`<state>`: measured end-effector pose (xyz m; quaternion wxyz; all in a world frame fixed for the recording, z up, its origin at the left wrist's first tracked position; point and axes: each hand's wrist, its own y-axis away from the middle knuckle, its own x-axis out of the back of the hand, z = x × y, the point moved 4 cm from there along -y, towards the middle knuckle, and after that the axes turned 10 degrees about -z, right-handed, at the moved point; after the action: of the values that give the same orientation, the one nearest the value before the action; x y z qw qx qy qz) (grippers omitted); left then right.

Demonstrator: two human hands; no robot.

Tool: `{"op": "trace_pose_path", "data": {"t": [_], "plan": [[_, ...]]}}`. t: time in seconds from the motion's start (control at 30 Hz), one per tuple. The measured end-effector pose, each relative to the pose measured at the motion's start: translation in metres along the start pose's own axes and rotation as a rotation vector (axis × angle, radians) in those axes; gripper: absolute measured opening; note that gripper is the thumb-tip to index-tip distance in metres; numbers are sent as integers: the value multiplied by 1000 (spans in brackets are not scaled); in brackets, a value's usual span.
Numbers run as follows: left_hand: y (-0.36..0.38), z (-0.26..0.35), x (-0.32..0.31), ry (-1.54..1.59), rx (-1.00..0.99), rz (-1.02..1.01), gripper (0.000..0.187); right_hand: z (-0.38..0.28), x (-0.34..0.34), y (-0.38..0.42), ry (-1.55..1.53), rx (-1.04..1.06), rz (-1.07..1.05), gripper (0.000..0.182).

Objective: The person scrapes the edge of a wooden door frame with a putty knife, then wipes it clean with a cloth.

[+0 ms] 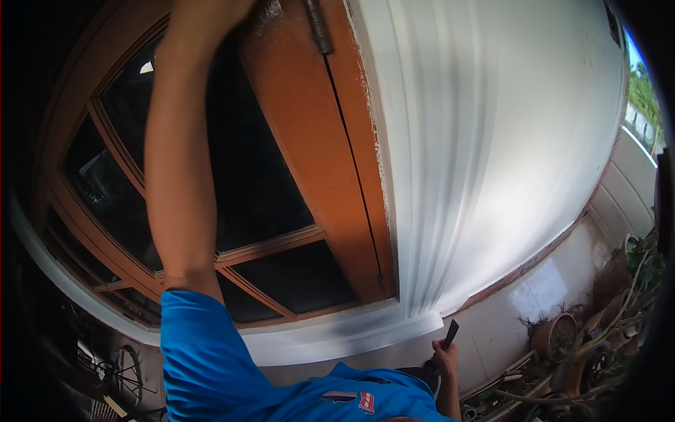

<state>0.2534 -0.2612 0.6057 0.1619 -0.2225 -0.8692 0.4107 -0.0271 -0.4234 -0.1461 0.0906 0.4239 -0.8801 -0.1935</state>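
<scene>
My left arm reaches up across an orange-brown wooden window frame point(302, 133) with dark glass panes. Only the base of my left hand point(223, 8) shows at the top edge, close to the upper part of the frame; its fingers are cut off from view. A metal hinge point(319, 29) is to the right of that hand. Low down at the right, beside my blue shirt point(302, 401), my right hand point(446, 357) is closed around a dark, flat, blade-like tool point(451, 334) that points upward. Its exact kind is too small to tell.
A white wall with moulded edging point(450, 155) borders the window. Below runs a white sill point(351, 341). Clay pots point(555, 336) with dry plants and branches stand on the tiled floor at the lower right. A bicycle wheel point(128, 376) shows at the lower left.
</scene>
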Motion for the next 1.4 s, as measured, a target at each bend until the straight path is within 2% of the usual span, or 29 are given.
{"op": "trace_pose_path", "data": {"t": [0.03, 0.07, 0.17, 0.27, 0.3, 0.33, 0.37, 0.4, 0.47, 0.57, 0.63, 0.7, 0.77, 0.87, 0.93, 1.0, 1.1, 1.2, 1.3, 1.4], "plan": [[17, 15, -4, -10, 28, 25, 49, 2, -1, 1, 16, -5, -17, 23], [32, 45, 5, -3, -24, -56, 35, 6, -4, 2, 31, -9, -33, 24], [98, 112, 0, 3, 113, -131, 46, 11, -10, 9, 106, 9, -74, 25], [165, 169, -5, 248, 243, -393, 48, 38, -11, 6, 167, 42, -82, 26], [190, 193, -10, 296, 214, -413, 47, 49, -9, 6, 184, 46, -81, 26], [216, 216, -18, 369, 171, -521, 44, 52, -5, 10, 205, 25, -77, 27], [226, 236, -14, 461, 117, -460, 40, 40, -8, 16, 222, 11, -69, 27], [244, 251, -17, 383, 84, -556, 33, 35, -6, 21, 239, -7, -61, 28], [247, 249, -23, 439, 106, -428, 32, 46, -2, 19, 242, 12, -59, 28], [226, 231, -22, 467, 126, -506, 32, 58, 11, 16, 266, 26, -44, 25], [198, 205, -24, 441, 158, -480, 35, 63, 12, 18, 253, 3, -30, 23], [156, 175, -19, 368, 112, -380, 43, 54, 10, 23, 204, -31, -11, 27], [122, 157, -15, 296, 87, -170, 34, 42, 9, 24, 170, -48, 1, 29], [127, 156, -12, 381, 58, -157, 36, 39, 5, 24, 154, -60, -3, 30], [159, 180, -9, 456, 21, -290, 53, 42, 0, 16, 163, -59, -12, 31], [209, 204, -17, 562, -2, -435, 57, 41, -2, 14, 226, -11, -38, 33], [216, 205, -15, 638, 115, -434, 55, 60, -10, 7, 237, 29, -56, 35], [185, 196, -6, 596, 102, -236, 68, 55, -15, 0, 209, -23, -113, 35], [180, 192, -1, 482, 60, -272, 74, 30, -23, -2, 155, -26, -153, 34], [193, 188, -11, 369, 106, -295, 74, 11, -26, -5, 125, -3, -169, 33]]}}
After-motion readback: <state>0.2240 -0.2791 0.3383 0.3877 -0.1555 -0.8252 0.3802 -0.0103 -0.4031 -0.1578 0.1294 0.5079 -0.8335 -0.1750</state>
